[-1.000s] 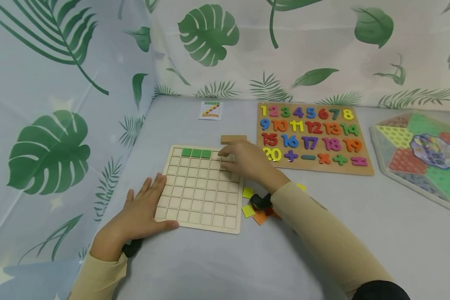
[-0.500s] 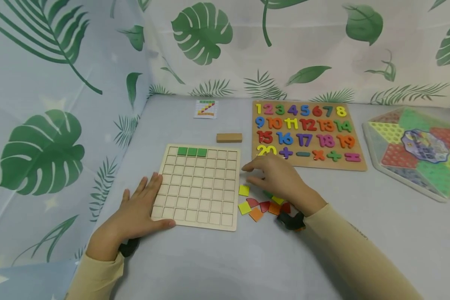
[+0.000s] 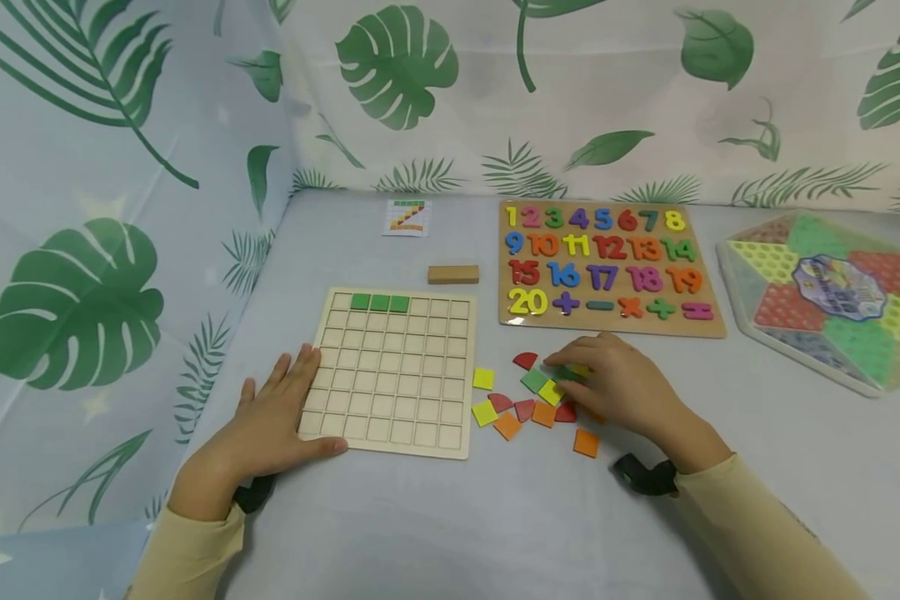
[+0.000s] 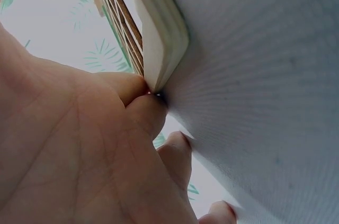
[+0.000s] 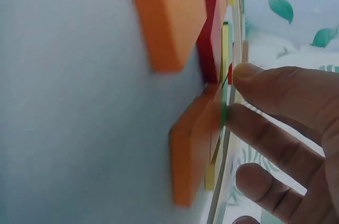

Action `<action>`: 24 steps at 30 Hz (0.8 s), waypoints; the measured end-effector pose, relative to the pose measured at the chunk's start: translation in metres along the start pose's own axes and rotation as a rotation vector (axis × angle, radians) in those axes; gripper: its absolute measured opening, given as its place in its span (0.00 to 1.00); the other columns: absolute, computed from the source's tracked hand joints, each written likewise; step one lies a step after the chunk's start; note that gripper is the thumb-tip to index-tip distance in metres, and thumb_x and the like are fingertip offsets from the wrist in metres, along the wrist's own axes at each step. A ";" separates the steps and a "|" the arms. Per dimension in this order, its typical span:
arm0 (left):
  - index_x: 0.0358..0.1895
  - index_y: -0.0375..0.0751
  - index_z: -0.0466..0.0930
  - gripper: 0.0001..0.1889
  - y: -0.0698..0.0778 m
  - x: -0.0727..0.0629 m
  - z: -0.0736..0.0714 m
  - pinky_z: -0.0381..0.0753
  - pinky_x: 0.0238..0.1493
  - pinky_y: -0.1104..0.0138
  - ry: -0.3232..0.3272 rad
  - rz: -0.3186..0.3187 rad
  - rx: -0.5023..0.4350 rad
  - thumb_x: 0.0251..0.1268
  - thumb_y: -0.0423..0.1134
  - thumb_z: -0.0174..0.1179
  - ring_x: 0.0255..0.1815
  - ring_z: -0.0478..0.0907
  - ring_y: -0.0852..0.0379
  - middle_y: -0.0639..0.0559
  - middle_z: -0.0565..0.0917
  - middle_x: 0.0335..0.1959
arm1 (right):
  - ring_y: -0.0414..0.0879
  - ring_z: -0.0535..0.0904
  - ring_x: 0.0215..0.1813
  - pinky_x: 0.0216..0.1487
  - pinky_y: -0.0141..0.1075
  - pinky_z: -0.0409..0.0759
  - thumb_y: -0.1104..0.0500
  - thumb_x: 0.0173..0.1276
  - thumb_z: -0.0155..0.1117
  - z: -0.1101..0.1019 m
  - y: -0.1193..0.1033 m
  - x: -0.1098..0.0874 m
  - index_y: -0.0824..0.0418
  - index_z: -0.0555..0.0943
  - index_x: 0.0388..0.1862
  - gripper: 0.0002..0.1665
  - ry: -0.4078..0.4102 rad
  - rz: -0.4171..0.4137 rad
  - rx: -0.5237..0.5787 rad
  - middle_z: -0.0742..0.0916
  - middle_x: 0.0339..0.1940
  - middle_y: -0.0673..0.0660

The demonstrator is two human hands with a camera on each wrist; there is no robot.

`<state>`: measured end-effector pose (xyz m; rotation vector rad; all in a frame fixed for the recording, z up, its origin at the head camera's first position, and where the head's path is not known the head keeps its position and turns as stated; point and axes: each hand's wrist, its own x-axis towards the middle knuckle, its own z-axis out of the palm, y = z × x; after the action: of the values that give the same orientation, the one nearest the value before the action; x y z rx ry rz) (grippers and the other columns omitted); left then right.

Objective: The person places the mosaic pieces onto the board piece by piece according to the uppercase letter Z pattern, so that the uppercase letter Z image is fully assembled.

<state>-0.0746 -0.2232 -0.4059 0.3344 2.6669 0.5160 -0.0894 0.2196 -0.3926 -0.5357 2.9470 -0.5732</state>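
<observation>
A pale wooden grid board point(image 3: 390, 375) lies on the table, with three green square tiles point(image 3: 380, 302) in its top row. My left hand point(image 3: 270, 417) rests at the board's left side, fingers spread along the edge and thumb at the near corner. In the left wrist view, fingers point(image 4: 145, 115) meet the board's corner point(image 4: 164, 49). My right hand point(image 3: 618, 387) reaches over the loose tiles right of the board. Its fingertips are at a green tile point(image 3: 567, 373), partly hidden under them. In the right wrist view, the thumb point(image 5: 265, 78) and a finger stand apart near the green tile's edge.
Around the right hand lie yellow squares point(image 3: 483, 379), orange squares point(image 3: 587, 443) and red quarter-round pieces point(image 3: 525, 360). A wooden block point(image 3: 453, 274) and a pattern card point(image 3: 407, 217) are behind the board. Farther right are a number puzzle point(image 3: 607, 267) and a hexagonal game board point(image 3: 832, 300).
My right hand has moved from the board's top right back to the loose tiles, uncovering the upper right cells. The left hand has stayed at the board's edge. The view has shifted slightly.
</observation>
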 end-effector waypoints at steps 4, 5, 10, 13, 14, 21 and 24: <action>0.86 0.41 0.33 0.71 0.000 0.000 -0.001 0.37 0.73 0.21 -0.003 -0.003 0.000 0.53 0.76 0.67 0.87 0.36 0.29 0.40 0.39 0.88 | 0.54 0.83 0.55 0.56 0.55 0.85 0.55 0.64 0.78 -0.001 0.005 -0.005 0.53 0.90 0.53 0.18 0.013 0.015 -0.034 0.91 0.52 0.55; 0.86 0.41 0.33 0.71 0.001 0.000 -0.001 0.37 0.73 0.21 -0.003 -0.003 0.000 0.52 0.76 0.67 0.87 0.36 0.29 0.40 0.39 0.88 | 0.54 0.83 0.55 0.56 0.55 0.85 0.54 0.63 0.78 -0.001 0.006 -0.006 0.53 0.90 0.53 0.18 0.016 0.018 -0.041 0.91 0.52 0.55; 0.86 0.41 0.34 0.71 0.001 -0.001 -0.001 0.37 0.73 0.21 -0.002 -0.002 -0.005 0.52 0.76 0.67 0.87 0.36 0.29 0.40 0.39 0.88 | 0.56 0.83 0.54 0.57 0.58 0.83 0.53 0.62 0.79 -0.003 0.007 -0.006 0.54 0.90 0.53 0.19 0.015 0.041 -0.062 0.91 0.50 0.56; 0.86 0.41 0.34 0.71 0.001 -0.001 -0.001 0.37 0.73 0.21 -0.002 -0.003 -0.009 0.52 0.76 0.67 0.87 0.36 0.30 0.41 0.39 0.88 | 0.54 0.82 0.51 0.55 0.57 0.82 0.52 0.62 0.79 -0.003 0.006 -0.005 0.55 0.90 0.52 0.20 0.010 0.055 -0.073 0.92 0.47 0.55; 0.86 0.41 0.34 0.71 0.001 -0.001 -0.001 0.37 0.73 0.21 -0.001 -0.003 -0.011 0.52 0.76 0.67 0.87 0.36 0.30 0.41 0.39 0.88 | 0.54 0.82 0.50 0.54 0.57 0.83 0.52 0.62 0.79 -0.003 0.006 -0.004 0.55 0.90 0.52 0.20 0.008 0.060 -0.077 0.92 0.46 0.55; 0.86 0.41 0.34 0.71 0.001 -0.001 -0.002 0.36 0.73 0.22 -0.001 -0.001 -0.014 0.52 0.76 0.67 0.87 0.36 0.30 0.41 0.39 0.88 | 0.56 0.83 0.51 0.55 0.56 0.84 0.53 0.63 0.77 -0.003 0.004 0.000 0.58 0.90 0.51 0.19 0.015 0.065 -0.111 0.92 0.46 0.57; 0.86 0.41 0.34 0.71 0.001 -0.001 -0.002 0.36 0.73 0.21 -0.001 -0.001 -0.012 0.52 0.76 0.67 0.87 0.36 0.30 0.41 0.39 0.88 | 0.58 0.83 0.55 0.57 0.58 0.83 0.53 0.63 0.77 -0.002 0.003 0.000 0.59 0.90 0.51 0.19 0.021 0.066 -0.122 0.92 0.48 0.59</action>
<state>-0.0742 -0.2228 -0.4038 0.3299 2.6619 0.5317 -0.0910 0.2230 -0.3917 -0.4442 3.0212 -0.3974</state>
